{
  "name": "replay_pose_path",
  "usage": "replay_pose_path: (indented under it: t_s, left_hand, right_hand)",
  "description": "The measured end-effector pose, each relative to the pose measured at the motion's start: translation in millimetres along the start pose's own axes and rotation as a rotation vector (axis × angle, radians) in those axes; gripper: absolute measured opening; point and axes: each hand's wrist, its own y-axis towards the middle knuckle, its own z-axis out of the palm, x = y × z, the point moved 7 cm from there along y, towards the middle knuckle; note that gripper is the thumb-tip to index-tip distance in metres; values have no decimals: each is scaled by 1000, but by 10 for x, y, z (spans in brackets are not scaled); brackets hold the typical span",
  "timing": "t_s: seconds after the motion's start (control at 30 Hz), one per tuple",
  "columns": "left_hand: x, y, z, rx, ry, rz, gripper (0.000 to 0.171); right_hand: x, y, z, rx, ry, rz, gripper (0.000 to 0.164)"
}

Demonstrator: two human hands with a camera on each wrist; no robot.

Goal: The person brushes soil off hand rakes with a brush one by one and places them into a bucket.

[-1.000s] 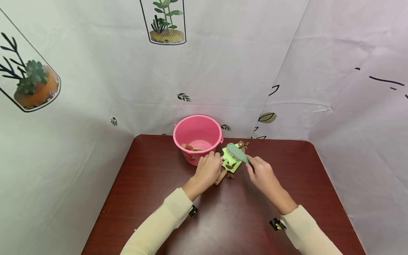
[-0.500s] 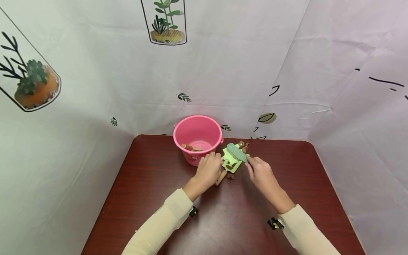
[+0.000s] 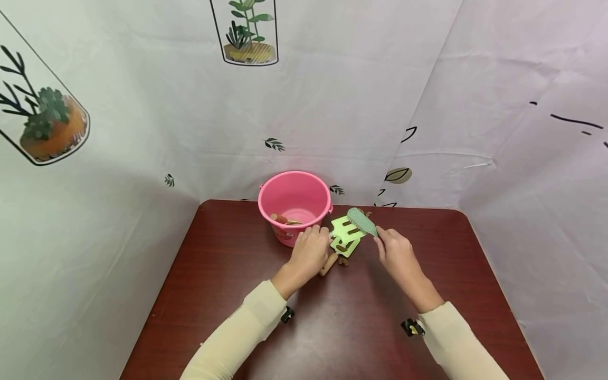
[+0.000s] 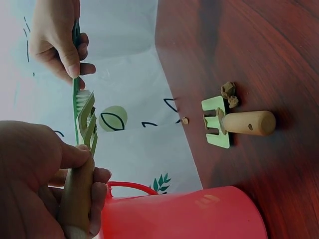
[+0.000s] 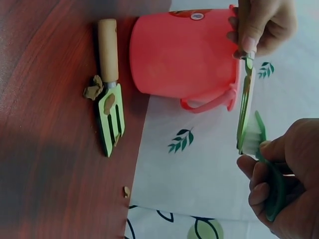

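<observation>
My left hand grips the wooden handle of a small light-green garden fork, its slotted head raised over the table. In my right hand is a green scrubbing brush, held by its handle. In the right wrist view the white bristles press against the outer end of the fork's head. Below lies a second green garden fork with a wooden handle, flat on the table. Brown dirt clods lie beside it, and a piece of dirt is on its head.
Just left of the forks stands a pink bucket near the table's back edge, with a wooden-handled tool inside. A small crumb lies close to the back edge. Patterned white cloth hangs round the brown table.
My right hand and the brush have moved right and slightly away, from the middle of the held fork's head to its outer end. My left hand stays almost in place.
</observation>
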Motion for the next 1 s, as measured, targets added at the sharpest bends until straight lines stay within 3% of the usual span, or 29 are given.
replay_pose_path:
  t_s: [0.33,0.7,0.83,1.0]
  left_hand:
    - [24,-39,-37,-61,23,6,19]
    - [58,-29,-45,-17,-9,-8,19]
    - [59,-33,-32,-18,-13,-6,20]
    - [55,-24,-10,-7,-9,-13,20]
  right_hand:
    - [-219,18,-61,-21,-19,49,26]
    - [-473,-34,-61,7,-21,102,25]
    - [-425,-24,-95,-15,4,76,26]
    - [-164,24,-101,-13,38,-1,27]
